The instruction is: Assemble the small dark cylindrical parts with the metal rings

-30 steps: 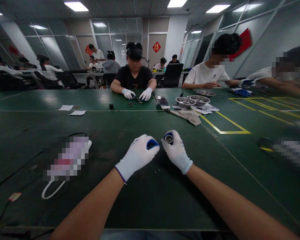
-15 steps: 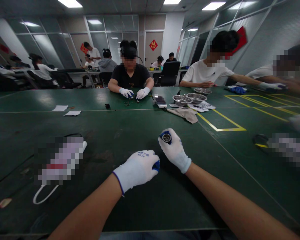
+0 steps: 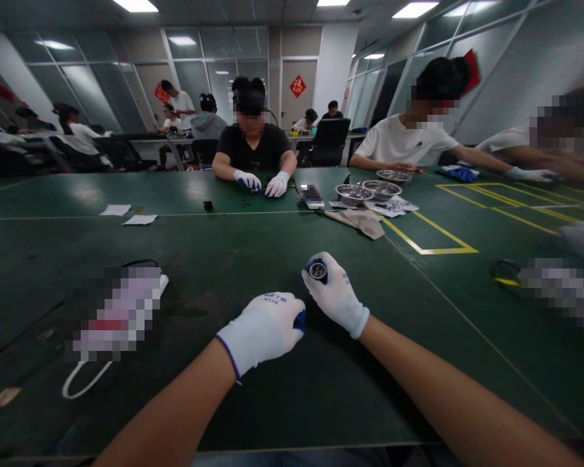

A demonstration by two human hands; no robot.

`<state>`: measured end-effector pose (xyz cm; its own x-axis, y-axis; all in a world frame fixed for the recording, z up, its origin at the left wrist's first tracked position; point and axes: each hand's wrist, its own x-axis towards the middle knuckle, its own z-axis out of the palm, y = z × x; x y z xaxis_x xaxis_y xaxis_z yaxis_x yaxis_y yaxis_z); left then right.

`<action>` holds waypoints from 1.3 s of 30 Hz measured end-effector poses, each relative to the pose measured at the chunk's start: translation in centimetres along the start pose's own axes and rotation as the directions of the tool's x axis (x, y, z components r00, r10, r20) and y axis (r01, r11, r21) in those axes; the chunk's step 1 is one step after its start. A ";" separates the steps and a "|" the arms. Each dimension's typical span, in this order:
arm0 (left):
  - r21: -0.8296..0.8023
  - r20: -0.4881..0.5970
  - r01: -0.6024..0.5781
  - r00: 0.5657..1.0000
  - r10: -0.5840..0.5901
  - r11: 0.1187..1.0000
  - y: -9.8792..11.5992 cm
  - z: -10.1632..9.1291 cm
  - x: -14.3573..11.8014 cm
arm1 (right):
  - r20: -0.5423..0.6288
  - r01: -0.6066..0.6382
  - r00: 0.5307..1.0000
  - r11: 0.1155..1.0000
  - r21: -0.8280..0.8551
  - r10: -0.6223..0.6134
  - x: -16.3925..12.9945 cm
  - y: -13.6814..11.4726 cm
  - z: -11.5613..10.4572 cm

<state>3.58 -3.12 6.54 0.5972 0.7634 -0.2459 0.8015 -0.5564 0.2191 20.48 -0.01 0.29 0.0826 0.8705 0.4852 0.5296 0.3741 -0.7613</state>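
Observation:
My right hand, in a white glove with blue palm coating, is closed round a small cylindrical part with a round metal rim. Its open-looking end, dark inside with some detail, faces up toward me. Close by on the left is my left hand, in a matching glove, back upward. Its fingers curl down and inward, and whatever they may hold is hidden. The two hands are a short gap apart, over the green table.
A pixelated, pale purple item with a white loop lies left, beside a black cable. Ahead are a beige cloth, steel bowls and papers. A gloved co-worker sits opposite; others sit at the right.
My right hand has shifted slightly left and the round part has tipped a little with it. My left hand has barely moved, staying curled. The view has shifted slightly.

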 end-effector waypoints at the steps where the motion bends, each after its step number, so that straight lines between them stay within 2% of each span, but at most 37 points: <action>1: 0.010 0.016 0.009 1.000 -0.009 1.000 0.1 0.0 0.0 | 0.011 0.005 1.000 1.000 -0.004 -0.005 -0.1 -0.2 0.0; 5: -0.018 0.007 0.035 0.999 -0.035 0.999 0.1 0.1 -0.1 | 0.025 0.016 1.000 1.000 -0.002 -0.016 -0.2 -0.5 -0.1; 8: -0.106 -0.074 0.051 0.996 -0.059 0.993 -0.4 -0.1 0.2 | 0.040 0.021 0.999 1.000 0.016 -0.021 -0.1 -0.4 -0.2; 10: -0.175 -0.165 0.050 0.983 -0.080 0.983 -1.0 -0.4 0.4 | 0.058 0.026 0.998 0.999 0.038 -0.029 -0.1 -0.3 -0.3; 14: -0.323 -0.415 -0.011 0.900 -0.131 0.946 -1.8 -1.3 0.7 | 0.089 0.037 0.995 0.996 0.078 -0.044 0.0 -0.3 -0.4; 17: -0.456 -0.497 -0.122 0.857 -0.139 0.881 -2.0 -1.6 0.8 | 0.113 0.067 0.991 0.993 0.096 -0.078 -0.2 -0.4 -0.3; 21: -0.576 -0.533 -0.222 0.832 -0.155 0.786 -2.0 -1.5 1.0 | 0.168 0.107 0.978 0.987 0.122 -0.127 -0.5 -0.9 0.0; 24: -0.526 -0.570 -0.224 0.809 -0.144 0.821 -2.1 -1.2 1.0 | 0.185 0.121 0.972 0.982 0.145 -0.147 -0.6 -1.1 0.2; 27: -0.468 -0.604 -0.207 0.785 -0.140 0.859 -2.1 -0.9 1.1 | 0.132 0.189 0.970 0.974 0.127 -0.205 -0.5 -1.1 0.2; 29: -0.455 -0.618 -0.199 0.772 -0.147 0.868 -1.9 -0.7 1.2 | 0.095 0.227 0.967 0.969 0.097 -0.236 -0.4 -1.1 0.2; 32: -0.450 -0.635 -0.196 0.756 -0.159 0.871 -1.6 -0.5 1.2 | 0.110 0.223 0.966 0.970 0.097 -0.233 -0.3 -1.1 0.1; 39: -0.545 -0.591 -0.244 0.791 -0.161 0.802 -1.1 -0.2 1.3 | 0.153 0.175 0.969 0.975 0.137 -0.195 -0.7 -1.6 0.1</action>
<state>3.47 -1.51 6.19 0.3255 0.8869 0.3278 0.4805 -0.4538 0.7505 19.50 -1.16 1.15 -0.1527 0.8191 0.5530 0.4151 0.5610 -0.7162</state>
